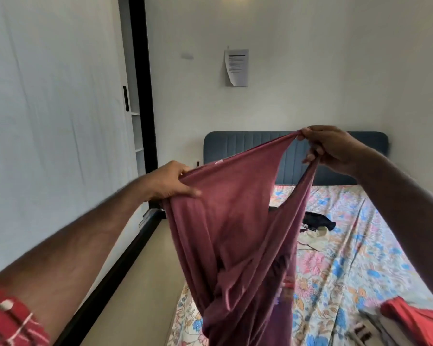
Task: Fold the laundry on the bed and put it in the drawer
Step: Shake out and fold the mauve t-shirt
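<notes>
Your left hand (169, 182) and right hand (330, 148) fingers pinch the maroon garment (235, 221) top edge, its length hanging toward the bed (348, 245).

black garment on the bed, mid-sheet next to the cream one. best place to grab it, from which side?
Grab the black garment at its bunched right end, coming from above. It lies crumpled on the sheet with no clear edge visible, and its left part is hidden behind the maroon shirt held by both hands. The cream garment touches its near side, so avoid that side.
</notes>
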